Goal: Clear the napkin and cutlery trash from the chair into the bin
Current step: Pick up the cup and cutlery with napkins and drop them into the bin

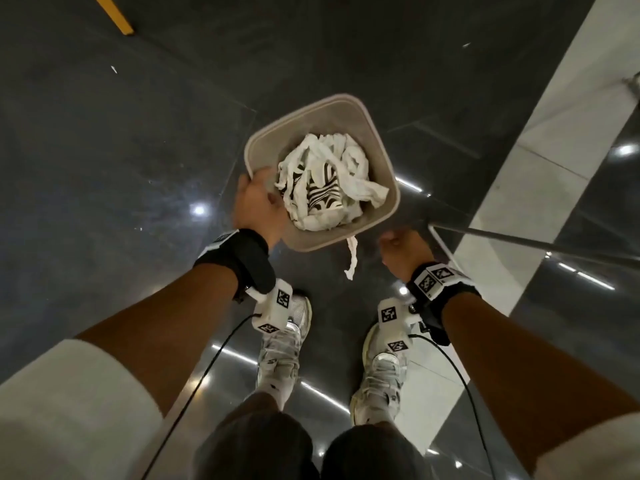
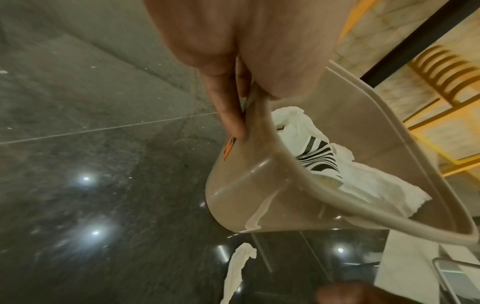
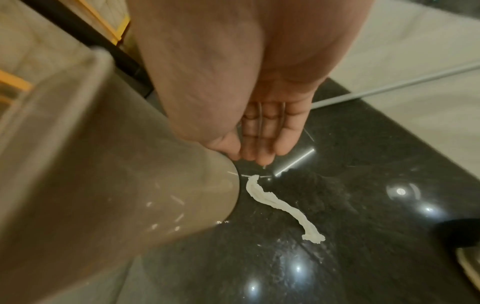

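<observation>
A: How is the bin (image 1: 375, 140) held?

B: The rim of the bin is pinched by the left hand (image 1: 258, 206) at its near left corner; the fingers (image 2: 228, 107) are seen curled against the outer wall. In the left wrist view the bin is tilted, with one base edge on the dark floor (image 1: 104, 133).

A: Where is the trash located?

B: Crumpled white napkins (image 1: 346, 157) and a black-and-white striped wrapper (image 1: 320, 195) are contained in the bin. One twisted napkin strip (image 3: 280, 205) is left on the floor, just beside the bin base.

A: And the grip of the right hand (image 1: 405, 252)?

B: Its fingers (image 3: 262, 131) are extended downward above the strip; nothing is held.
</observation>
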A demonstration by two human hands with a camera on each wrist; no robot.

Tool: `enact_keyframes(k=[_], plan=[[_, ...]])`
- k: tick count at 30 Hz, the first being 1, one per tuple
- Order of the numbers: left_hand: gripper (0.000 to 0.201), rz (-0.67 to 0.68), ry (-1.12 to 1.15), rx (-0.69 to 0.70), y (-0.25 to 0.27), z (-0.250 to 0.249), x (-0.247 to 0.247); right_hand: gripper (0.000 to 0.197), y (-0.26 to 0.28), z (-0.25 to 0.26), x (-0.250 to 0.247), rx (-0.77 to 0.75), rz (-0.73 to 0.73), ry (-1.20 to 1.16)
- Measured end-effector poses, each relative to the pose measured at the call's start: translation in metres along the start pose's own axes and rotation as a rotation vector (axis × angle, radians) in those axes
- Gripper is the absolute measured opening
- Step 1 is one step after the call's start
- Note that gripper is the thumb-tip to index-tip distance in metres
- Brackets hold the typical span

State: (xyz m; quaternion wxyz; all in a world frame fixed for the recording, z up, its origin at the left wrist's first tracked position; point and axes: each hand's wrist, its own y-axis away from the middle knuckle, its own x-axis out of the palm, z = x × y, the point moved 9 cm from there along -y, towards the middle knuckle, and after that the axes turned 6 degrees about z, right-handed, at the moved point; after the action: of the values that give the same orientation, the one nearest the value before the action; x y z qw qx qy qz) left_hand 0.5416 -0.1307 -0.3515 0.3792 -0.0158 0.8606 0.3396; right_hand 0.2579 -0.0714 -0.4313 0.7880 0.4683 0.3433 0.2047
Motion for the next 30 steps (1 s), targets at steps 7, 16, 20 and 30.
enact_keyframes(k=[7, 16, 20, 30], plan=[[0.033, -0.146, 0.078, 0.183, -0.018, -0.004, 0.004, 0.041, -0.089, -0.01, 0.094, 0.004, 0.178, 0.337], [0.041, -0.064, 0.055, 0.177, -0.013, -0.01, 0.004, 0.032, -0.086, -0.003, 0.086, -0.025, 0.117, 0.291], [0.072, 0.047, 0.034, 0.076, 0.001, -0.018, 0.007, 0.033, -0.019, 0.008, 0.013, -0.059, -0.048, -0.253], [0.1, 0.257, 0.151, 0.053, 0.036, -0.029, 0.041, 0.02, 0.068, 0.113, -0.032, -0.332, 0.125, -0.583]])
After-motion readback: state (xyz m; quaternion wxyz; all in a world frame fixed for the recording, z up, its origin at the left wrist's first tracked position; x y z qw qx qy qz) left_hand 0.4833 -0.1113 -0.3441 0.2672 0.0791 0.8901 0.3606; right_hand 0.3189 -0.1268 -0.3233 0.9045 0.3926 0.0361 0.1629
